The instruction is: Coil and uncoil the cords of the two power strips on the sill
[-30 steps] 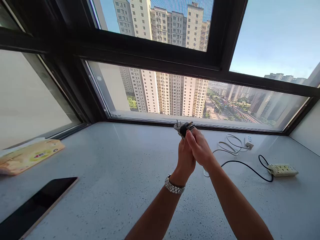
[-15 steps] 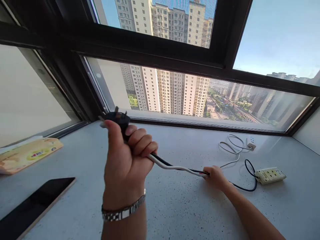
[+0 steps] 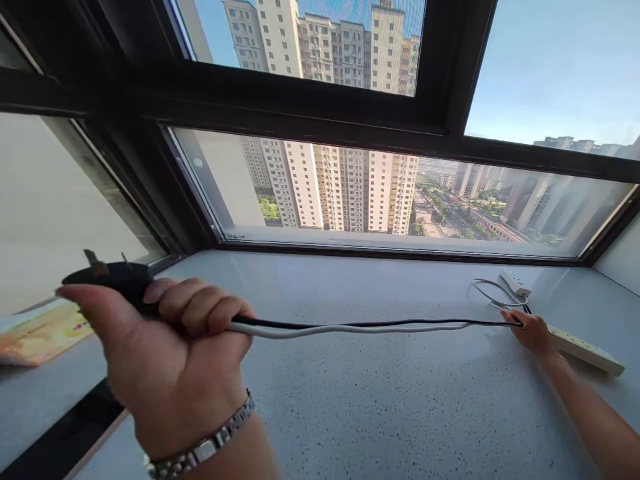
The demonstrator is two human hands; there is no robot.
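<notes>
My left hand (image 3: 180, 360), raised at the left, is closed around a black plug (image 3: 117, 280) with its metal prongs pointing up. A black cord (image 3: 360, 325) and a white cord (image 3: 295, 333) run side by side from that fist, stretched nearly straight to the right. At the far end my right hand (image 3: 533, 333) is closed on the cords, close to two power strips. The cream power strip (image 3: 587, 350) lies partly behind my right hand. Just beyond it, the white power strip (image 3: 515, 283) sits beside a loop of white cord. My left fingers hide the white cord's end.
A phone (image 3: 65, 433) lies at the lower left, partly behind my left arm. Behind my left hand is a tissue pack (image 3: 45, 333). The speckled white sill (image 3: 360, 407) ends at a dark window frame (image 3: 380, 257), with tall buildings outside.
My left hand has moved left and nearer with the plug. My right hand has slid right along the cords toward the power strips. The cords are straighter, and the cream strip has shifted and turned.
</notes>
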